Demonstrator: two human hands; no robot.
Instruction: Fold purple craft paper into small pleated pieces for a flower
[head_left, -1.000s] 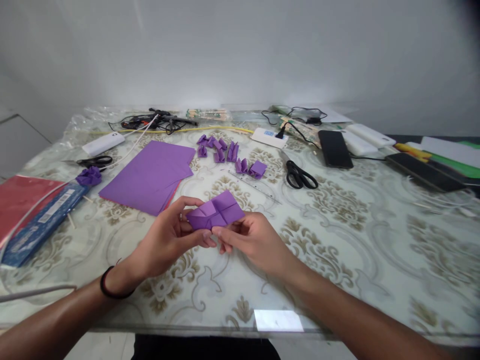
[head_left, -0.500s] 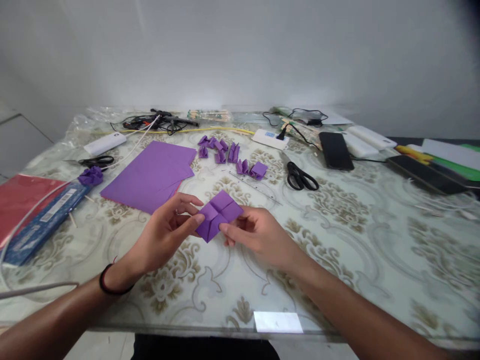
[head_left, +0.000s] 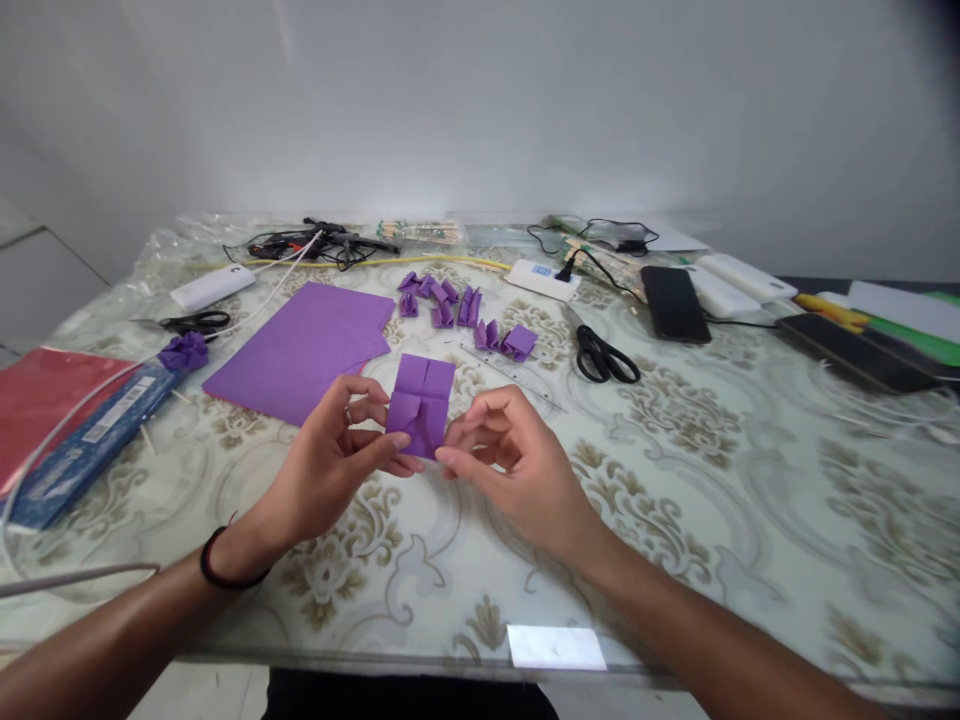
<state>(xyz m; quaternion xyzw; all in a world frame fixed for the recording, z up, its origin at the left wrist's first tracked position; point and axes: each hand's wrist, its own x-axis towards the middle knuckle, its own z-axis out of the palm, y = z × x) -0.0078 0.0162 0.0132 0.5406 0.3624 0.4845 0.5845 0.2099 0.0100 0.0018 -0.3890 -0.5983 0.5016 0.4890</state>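
Plainly, the creased purple square is pinched, left edge by left hand, lower-right corner by right hand.

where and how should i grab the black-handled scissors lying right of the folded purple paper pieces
Probably best by the black looped handles, with the right hand coming from the near right. The scissors lie flat, their handles towards the person and their blades pointing away towards the white oblong power strip, so this approach should avoid the cutting end.
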